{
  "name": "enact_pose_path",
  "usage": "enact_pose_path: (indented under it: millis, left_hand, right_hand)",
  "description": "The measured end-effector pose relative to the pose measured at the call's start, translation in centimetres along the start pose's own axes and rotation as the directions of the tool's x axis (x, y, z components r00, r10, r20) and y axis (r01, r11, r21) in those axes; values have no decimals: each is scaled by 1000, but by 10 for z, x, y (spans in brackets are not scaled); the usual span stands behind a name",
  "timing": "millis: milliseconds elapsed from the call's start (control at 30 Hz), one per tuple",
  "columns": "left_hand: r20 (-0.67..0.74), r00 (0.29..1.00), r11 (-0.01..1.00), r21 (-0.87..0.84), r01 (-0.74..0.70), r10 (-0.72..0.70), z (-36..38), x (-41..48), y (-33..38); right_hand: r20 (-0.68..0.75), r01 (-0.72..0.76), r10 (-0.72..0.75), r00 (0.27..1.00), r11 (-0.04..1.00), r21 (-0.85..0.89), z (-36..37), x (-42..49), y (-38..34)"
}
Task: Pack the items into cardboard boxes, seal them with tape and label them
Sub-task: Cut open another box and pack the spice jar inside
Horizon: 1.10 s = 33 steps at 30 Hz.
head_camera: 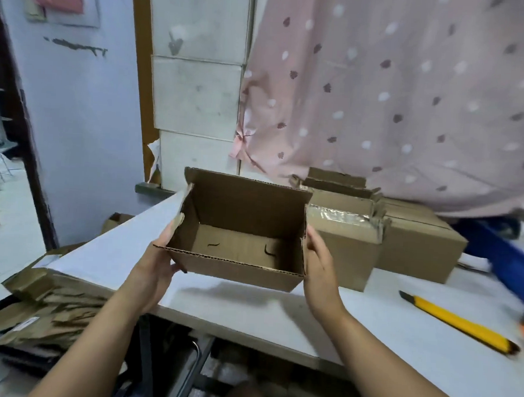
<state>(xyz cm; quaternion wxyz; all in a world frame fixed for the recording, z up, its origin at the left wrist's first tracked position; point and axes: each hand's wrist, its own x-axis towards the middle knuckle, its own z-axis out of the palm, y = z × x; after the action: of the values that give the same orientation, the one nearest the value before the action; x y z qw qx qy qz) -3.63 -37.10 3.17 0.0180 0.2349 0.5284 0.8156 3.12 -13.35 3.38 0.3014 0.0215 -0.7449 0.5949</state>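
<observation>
Grip — left hand (158, 262) and right hand (320, 272) clasp the open box (244, 218) between them, one per end.

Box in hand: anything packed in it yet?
No, the open box held between the left hand and right hand shows only its bare cardboard floor with two small dark marks.
</observation>
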Motion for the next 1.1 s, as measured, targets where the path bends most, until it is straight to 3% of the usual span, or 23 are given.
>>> enact_pose_path:
  millis: [133,400,567,667,1000,1100]
  left_hand:
    - [160,981,979,188,78,-109,32,-13,-10]
    - [271,918,903,397,167,-289,94,-13,-46]
    - [281,915,909,378,173,-291,128,-7,-73]
    - [268,906,913,336,232,-329,139,-8,-83]
    - [280,912,887,434,157,-299,129,-5,-97]
    - [221,949,945,288,156,-224,129,-9,-91]
  right_hand:
    - [-91,-56,55,994,998,-12,-42,-12,-3]
    - [-258,-304,335,906,940,155,-118,-33,-7]
    - [-259,-348,425,868,890,293,-145,-47,-2]
    - [-259,-361,429,865,892,272,-150,-53,4]
    - [-307,-352,427,851,896,271,-158,-59,25]
    - [-315,-331,424,849,892,309,-159,-60,25]
